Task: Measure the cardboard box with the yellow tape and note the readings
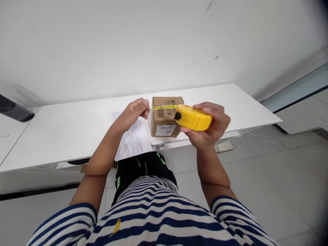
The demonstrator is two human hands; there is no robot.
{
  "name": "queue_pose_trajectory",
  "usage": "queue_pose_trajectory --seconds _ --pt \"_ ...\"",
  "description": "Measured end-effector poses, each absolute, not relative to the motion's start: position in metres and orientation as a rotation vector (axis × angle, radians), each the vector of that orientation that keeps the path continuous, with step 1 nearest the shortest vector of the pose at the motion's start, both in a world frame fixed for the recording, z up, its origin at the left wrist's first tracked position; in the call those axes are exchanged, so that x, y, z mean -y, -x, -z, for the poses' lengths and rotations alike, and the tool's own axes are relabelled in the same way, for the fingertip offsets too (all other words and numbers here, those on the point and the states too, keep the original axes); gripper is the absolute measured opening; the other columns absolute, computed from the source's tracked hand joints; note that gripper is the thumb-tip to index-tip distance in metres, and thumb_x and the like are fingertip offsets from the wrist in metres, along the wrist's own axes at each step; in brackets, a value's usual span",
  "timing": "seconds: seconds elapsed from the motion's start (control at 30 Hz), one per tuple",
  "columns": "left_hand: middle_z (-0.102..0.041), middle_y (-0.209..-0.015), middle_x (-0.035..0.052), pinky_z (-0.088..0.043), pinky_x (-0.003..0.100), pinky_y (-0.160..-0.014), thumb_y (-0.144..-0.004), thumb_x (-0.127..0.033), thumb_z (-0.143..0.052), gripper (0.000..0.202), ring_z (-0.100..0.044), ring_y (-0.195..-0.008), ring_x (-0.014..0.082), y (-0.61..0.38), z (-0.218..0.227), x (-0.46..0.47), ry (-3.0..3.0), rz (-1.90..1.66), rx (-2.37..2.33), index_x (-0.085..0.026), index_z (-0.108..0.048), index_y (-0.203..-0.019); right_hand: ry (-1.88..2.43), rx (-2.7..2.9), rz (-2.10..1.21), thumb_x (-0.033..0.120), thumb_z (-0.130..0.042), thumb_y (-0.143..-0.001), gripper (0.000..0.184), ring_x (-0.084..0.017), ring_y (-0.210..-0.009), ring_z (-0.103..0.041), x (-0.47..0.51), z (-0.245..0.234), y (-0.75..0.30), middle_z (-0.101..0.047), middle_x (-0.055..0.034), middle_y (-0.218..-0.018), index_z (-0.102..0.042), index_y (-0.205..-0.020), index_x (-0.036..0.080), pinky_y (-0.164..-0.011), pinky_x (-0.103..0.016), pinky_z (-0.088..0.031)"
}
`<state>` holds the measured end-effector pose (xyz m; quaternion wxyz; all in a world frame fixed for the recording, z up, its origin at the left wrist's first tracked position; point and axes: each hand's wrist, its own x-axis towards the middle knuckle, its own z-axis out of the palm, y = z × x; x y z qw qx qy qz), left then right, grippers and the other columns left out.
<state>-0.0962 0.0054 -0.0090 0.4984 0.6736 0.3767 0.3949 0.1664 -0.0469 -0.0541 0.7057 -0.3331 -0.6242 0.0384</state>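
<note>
A brown cardboard box (pixel 166 118) with a printed barcode and a white label (pixel 165 130) stands on the white table. My right hand (pixel 212 124) is wrapped round a yellow tape measure (pixel 196 118), held up in front of the box's right side. From its case the yellow blade (pixel 165 107) runs leftward across the box near its top edge. Beside the box's left edge, close to the blade's end, is my left hand (pixel 138 109) with its fingers curled closed. Whether the blade's tip is in those fingers cannot be made out.
Sheets of paper with writing (pixel 134 140) lie left of the box and reach the front edge of the white table (pixel 77 126). A dark object (pixel 15 108) stands at the far left. A white cable (pixel 266 138) lies on the floor at right, and a wall rises behind.
</note>
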Motion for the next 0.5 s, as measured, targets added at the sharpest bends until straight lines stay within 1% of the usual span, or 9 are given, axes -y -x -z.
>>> queue_pose_trajectory --seconds 0.03,0.1,0.17,0.23,0.27,0.3,0.37,0.43,0.5 --pt "-0.068 -0.087 0.0040 -0.054 0.030 -0.081 -0.092 -0.079 -0.058 0.059 -0.064 -0.079 0.0136 0.098 0.009 0.002 -1.633 -0.917 -0.832 -0.020 -0.066 -0.094 0.722 1.444 -0.109 0.084 -0.087 -0.056 0.076 -0.029 -0.105 -0.068 0.047 0.055 -0.155 -0.067 -0.0043 -0.109 -0.064 -0.108 0.033 -0.099 -0.060 -0.060" --pt "-0.073 -0.101 0.0081 -0.057 0.032 -0.081 -0.083 -0.090 -0.056 0.074 -0.069 -0.088 0.0169 0.102 0.013 0.017 -1.624 -0.826 -0.704 -0.021 -0.070 -0.107 0.692 1.530 -0.191 0.090 -0.079 -0.062 0.077 -0.030 -0.110 -0.069 0.043 0.058 -0.129 -0.067 -0.0049 -0.113 -0.062 -0.112 0.034 -0.101 -0.061 -0.059" --pt "-0.074 -0.113 0.0109 -0.059 0.033 -0.082 -0.071 -0.096 -0.063 0.086 -0.073 -0.098 0.0217 0.108 0.020 0.027 -1.577 -0.789 -0.670 -0.023 -0.070 -0.116 0.666 1.622 -0.262 0.093 -0.070 -0.069 0.077 -0.031 -0.119 -0.068 0.033 0.063 -0.101 -0.068 -0.0063 -0.120 -0.060 -0.118 0.034 -0.106 -0.063 -0.057" --pt "-0.075 -0.117 0.0123 -0.061 0.034 -0.083 -0.062 -0.098 -0.066 0.094 -0.074 -0.104 0.0258 0.115 0.031 0.028 -1.485 -0.860 -0.723 -0.024 -0.070 -0.119 0.651 1.752 -0.279 0.092 -0.063 -0.077 0.079 -0.033 -0.133 -0.062 0.018 0.068 -0.075 -0.066 -0.0084 -0.134 -0.057 -0.130 0.034 -0.115 -0.065 -0.051" --pt "-0.076 -0.114 0.0127 -0.061 0.034 -0.084 -0.063 -0.099 -0.065 0.094 -0.075 -0.105 0.0266 0.119 0.038 0.026 -1.424 -0.931 -0.772 -0.023 -0.070 -0.118 0.664 1.815 -0.271 0.091 -0.059 -0.081 0.081 -0.034 -0.141 -0.057 0.010 0.071 -0.064 -0.062 -0.0097 -0.144 -0.054 -0.138 0.034 -0.119 -0.066 -0.046" --pt "-0.077 -0.110 0.0128 -0.061 0.034 -0.082 -0.066 -0.100 -0.060 0.094 -0.075 -0.103 0.0263 0.123 0.046 0.021 -1.354 -1.006 -0.827 -0.022 -0.070 -0.117 0.695 1.866 -0.257 0.091 -0.055 -0.084 0.085 -0.036 -0.149 -0.049 0.002 0.074 -0.055 -0.056 -0.0111 -0.153 -0.050 -0.146 0.033 -0.123 -0.068 -0.041" --pt "-0.078 -0.097 0.0126 -0.060 0.032 -0.076 -0.078 -0.098 -0.047 0.090 -0.076 -0.093 0.0236 0.132 0.064 0.006 -1.213 -1.118 -0.927 -0.018 -0.070 -0.113 0.757 1.929 -0.231 0.091 -0.048 -0.087 0.093 -0.038 -0.160 -0.036 -0.011 0.082 -0.046 -0.042 -0.0130 -0.167 -0.039 -0.158 0.032 -0.127 -0.071 -0.033" --pt "-0.077 -0.088 0.0115 -0.058 0.029 -0.070 -0.086 -0.092 -0.043 0.084 -0.074 -0.080 0.0196 0.142 0.082 -0.012 -1.098 -1.170 -0.995 -0.016 -0.071 -0.109 0.715 1.978 -0.216 0.089 -0.048 -0.089 0.095 -0.038 -0.161 -0.033 -0.018 0.093 -0.050 -0.035 -0.0129 -0.172 -0.030 -0.164 0.034 -0.127 -0.070 -0.035" --pt "-0.075 -0.083 0.0094 -0.056 0.026 -0.066 -0.089 -0.085 -0.049 0.077 -0.069 -0.069 0.0149 0.153 0.100 -0.032 -1.011 -1.208 -1.036 -0.014 -0.071 -0.106 0.568 2.017 -0.203 0.084 -0.052 -0.091 0.091 -0.034 -0.157 -0.042 -0.021 0.105 -0.064 -0.036 -0.0114 -0.171 -0.025 -0.165 0.038 -0.123 -0.064 -0.044"
